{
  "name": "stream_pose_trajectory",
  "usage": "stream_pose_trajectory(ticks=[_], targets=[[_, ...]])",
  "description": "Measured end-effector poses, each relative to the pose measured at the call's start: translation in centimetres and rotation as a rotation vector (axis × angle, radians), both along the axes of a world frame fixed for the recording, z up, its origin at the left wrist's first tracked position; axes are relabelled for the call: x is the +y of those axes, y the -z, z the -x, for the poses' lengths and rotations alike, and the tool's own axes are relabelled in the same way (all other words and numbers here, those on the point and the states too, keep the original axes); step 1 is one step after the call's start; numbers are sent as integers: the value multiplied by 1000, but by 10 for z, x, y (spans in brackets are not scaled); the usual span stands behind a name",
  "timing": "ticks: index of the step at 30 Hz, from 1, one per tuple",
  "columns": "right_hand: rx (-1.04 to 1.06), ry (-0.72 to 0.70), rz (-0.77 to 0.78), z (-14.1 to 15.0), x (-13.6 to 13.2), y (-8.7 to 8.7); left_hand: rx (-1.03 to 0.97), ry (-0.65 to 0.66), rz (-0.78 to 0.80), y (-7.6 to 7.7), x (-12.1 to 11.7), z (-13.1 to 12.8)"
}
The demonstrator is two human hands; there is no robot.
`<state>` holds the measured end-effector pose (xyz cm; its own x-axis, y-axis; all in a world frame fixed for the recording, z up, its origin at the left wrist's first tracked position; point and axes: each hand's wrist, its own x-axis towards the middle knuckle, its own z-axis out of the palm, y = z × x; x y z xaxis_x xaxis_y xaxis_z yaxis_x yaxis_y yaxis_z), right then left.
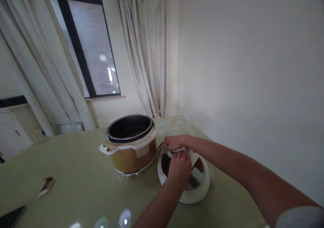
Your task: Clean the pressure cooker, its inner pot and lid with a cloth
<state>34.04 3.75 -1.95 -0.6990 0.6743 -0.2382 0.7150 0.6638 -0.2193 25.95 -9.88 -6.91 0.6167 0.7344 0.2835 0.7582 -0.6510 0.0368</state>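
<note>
A white pressure cooker lid (pixel 193 198) with a shiny top rests on the table beside the cooker. Both hands meet over its far-left part, at a crumpled whitish cloth (pixel 181 149). My left hand (pixel 181 165) is closed, its curled fingers at the near side of the cloth. Just beyond it, my right hand (pixel 174 142) bends over the cloth with its fingers closed on it. The lid's middle is largely hidden beneath the hands. To the left stands the gold and white pressure cooker (pixel 133 159), uncovered, with a dark inner pot (pixel 130 128).
A small white piece with brown stains (pixel 46 186) lies on the left of the greenish glossy table (pixel 83 164). A dark flat object (pixel 11 218) shows at the lower left corner. Curtains (pixel 149 52), a window (pixel 93 46) and a wall (pixel 248 62) bound the table.
</note>
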Motion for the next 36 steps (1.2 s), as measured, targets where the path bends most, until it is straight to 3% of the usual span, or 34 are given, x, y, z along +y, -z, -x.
stream_pose_trajectory(ticks=[3,7,11,15,17,19,22,25,28,30,33,36], targets=[[52,128,-37,-44,4,-3,25,114,69,-17,12,23],[156,160,-64,-79,-8,-3,44,257,114,-31,27,42],[239,140,-78,-109,-15,-26,52,338,115,-31,34,49],[401,281,-165,-157,-22,-62,39,331,106,-24,39,58],[476,316,-160,-172,-33,-63,26,316,103,-20,43,62],[480,299,-114,-169,-48,-47,13,296,99,-17,48,64],[361,335,-137,-138,-76,0,-3,260,87,-17,53,63],[255,578,-431,-97,-111,44,-5,240,78,-20,55,59],[174,812,-550,-65,-155,75,20,246,86,-25,55,56],[160,876,-641,-45,-187,94,48,247,97,-29,56,55],[183,719,-744,-12,-220,118,94,231,110,-34,58,52],[221,445,-710,24,-217,121,142,213,127,-40,63,48]])
